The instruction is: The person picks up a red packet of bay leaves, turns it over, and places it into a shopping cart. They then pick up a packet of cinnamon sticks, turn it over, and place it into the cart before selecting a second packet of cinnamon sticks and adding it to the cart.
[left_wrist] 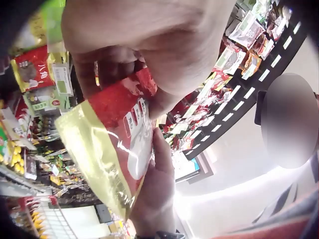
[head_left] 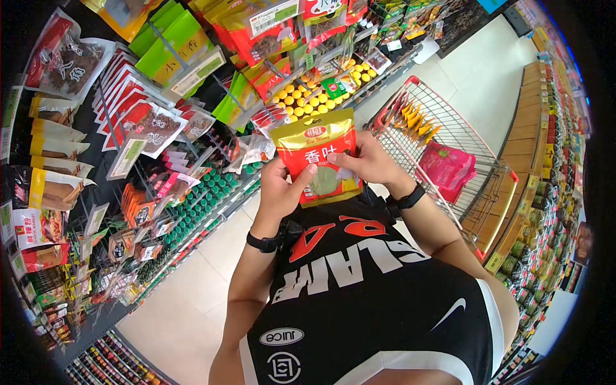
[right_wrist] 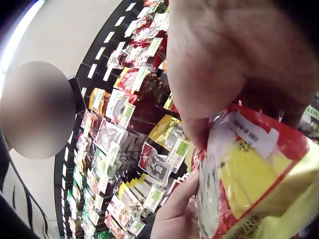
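A red and gold spice packet [head_left: 319,151] with an oval window showing olive-green contents is held up in front of the chest. My left hand [head_left: 280,188] grips its left side, thumb on the printed front. The right hand [head_left: 377,162] pinches the opposite side, its thumb across the lettering. Behind the packet, the other fingers are mostly hidden. In the left wrist view the packet [left_wrist: 107,149] bends between both hands, its gold end toward the lower left. From the right wrist, a yellow panel and a pale label show on the packet [right_wrist: 254,174].
Racks of hanging spice packets [head_left: 147,122] fill the left, with price tags on their hooks. Yellow-capped bottles [head_left: 314,96] stand beyond the hands. A wire shopping cart [head_left: 487,212] at the right carries orange packets and a pink bag [head_left: 446,170]. Jar-lined shelves [head_left: 539,237] run along the far right.
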A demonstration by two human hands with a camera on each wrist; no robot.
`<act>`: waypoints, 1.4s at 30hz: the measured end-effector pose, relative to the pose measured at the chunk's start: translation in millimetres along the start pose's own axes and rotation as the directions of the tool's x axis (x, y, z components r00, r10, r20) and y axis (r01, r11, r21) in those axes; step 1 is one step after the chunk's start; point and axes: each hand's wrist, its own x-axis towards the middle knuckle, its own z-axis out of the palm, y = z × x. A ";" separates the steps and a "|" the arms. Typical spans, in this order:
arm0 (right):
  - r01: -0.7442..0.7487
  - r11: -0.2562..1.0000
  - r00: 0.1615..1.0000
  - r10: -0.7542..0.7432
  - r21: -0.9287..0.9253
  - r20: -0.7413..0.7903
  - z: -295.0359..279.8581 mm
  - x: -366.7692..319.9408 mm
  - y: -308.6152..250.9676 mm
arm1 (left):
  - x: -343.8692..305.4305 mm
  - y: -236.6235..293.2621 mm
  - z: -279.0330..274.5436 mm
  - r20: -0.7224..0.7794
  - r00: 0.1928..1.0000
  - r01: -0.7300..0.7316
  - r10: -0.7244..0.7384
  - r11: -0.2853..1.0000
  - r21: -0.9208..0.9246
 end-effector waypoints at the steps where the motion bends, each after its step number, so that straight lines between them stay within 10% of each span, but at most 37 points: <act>1: 0.069 0.998 0.998 -0.069 -0.015 -0.014 0.8 2.1 4.1 | 0.3 0.6 -0.7 -0.006 1.000 -0.006 0.006 1.000 0.014; 22: -0.235 0.968 0.967 0.242 0.084 -0.084 4.7 -4.1 11.0 | -6.6 -14.9 1.3 -0.010 0.999 0.032 -0.032 0.999 0.035; 29: -0.204 0.978 0.977 0.201 0.044 0.072 2.3 -19.8 24.9 | -6.6 -22.1 2.7 -0.053 0.997 0.052 -0.052 0.999 0.001; 42: -0.065 0.995 0.980 0.078 0.075 -0.183 -2.4 -16.5 48.8 | 1.6 -26.1 16.3 0.040 0.999 0.018 -0.022 0.996 0.082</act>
